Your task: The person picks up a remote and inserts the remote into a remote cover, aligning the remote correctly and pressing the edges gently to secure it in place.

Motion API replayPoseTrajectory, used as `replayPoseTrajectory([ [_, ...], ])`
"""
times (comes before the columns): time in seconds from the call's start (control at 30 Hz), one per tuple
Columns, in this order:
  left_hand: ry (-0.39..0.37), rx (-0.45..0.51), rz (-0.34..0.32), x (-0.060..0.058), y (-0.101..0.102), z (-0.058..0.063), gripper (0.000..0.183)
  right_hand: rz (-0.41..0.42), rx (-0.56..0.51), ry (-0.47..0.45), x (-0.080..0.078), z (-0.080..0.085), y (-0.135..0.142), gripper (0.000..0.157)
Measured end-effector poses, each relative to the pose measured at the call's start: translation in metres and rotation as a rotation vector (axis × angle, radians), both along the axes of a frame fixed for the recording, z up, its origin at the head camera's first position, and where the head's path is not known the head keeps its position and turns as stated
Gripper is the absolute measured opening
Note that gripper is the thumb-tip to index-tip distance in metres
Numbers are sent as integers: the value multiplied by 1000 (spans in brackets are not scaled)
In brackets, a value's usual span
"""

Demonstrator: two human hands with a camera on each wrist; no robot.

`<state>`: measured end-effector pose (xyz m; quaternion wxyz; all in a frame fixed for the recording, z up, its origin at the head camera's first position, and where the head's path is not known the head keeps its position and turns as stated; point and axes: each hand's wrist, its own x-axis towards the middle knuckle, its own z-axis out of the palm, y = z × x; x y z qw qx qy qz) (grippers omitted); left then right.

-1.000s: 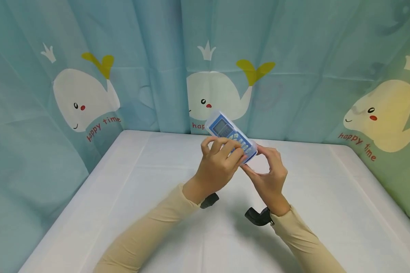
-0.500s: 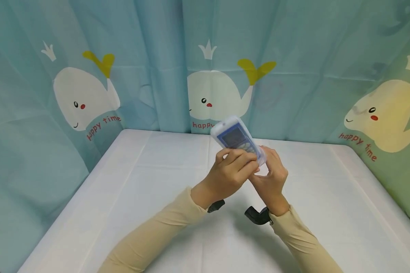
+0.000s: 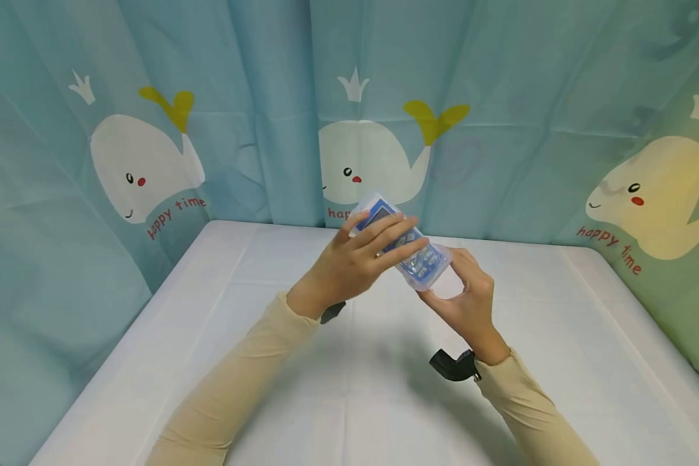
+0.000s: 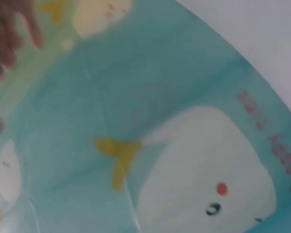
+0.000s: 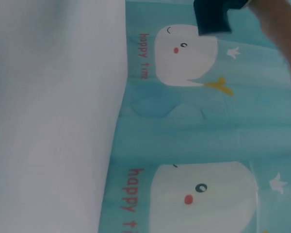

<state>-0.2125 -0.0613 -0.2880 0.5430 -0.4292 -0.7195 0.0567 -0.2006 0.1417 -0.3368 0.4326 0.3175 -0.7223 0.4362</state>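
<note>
A blue-and-white remote control [image 3: 424, 264] with a small screen and pale buttons is held slantwise in the air over the table in the head view. A translucent cover surrounds it, looking creased at the lower right end. Across its face lie the spread fingers of my left hand [image 3: 349, 265], hiding part of the screen and buttons; the thumb is out of sight. My right hand [image 3: 468, 299] pinches the lower right end between thumb and fingers. Blurred fingers [image 4: 8, 41] show at the upper left of the left wrist view.
A white-covered table [image 3: 279, 304] spreads beneath both hands. Behind it hangs a blue-green curtain [image 3: 256, 77] printed with white whales. Each wrist carries a black mount, the right one [image 3: 454, 367] standing out beside the sleeve.
The remote control dipped and turned, then swung back toward the upper left. My left hand went from curled over the buttons to spread fingers farther up its face; my right hand shifted slightly right.
</note>
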Motion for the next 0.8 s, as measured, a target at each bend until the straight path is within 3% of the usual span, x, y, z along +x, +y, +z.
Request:
replayPoseTrajectory([
  [0.07,44,-12,57,-5,-6,1,40,14,50,-22,1,0,3,57],
  [0.13,42,-7,71,-7,-9,0,39,9,87,-43,3,0,4,59],
  [0.33,-104,60,-7,-6,-11,-5,30,-36,62,-48,7,2,3,66],
  [0.47,-108,81,-13,-4,-10,-8,29,-12,17,-23,6,6,3,55],
  [0.6,-132,93,48,-1,-9,-10,35,-26,35,-56,6,8,6,36],
  [0.8,-310,71,92,0,-9,-14,58,-67,68,-181,6,10,10,19],
])
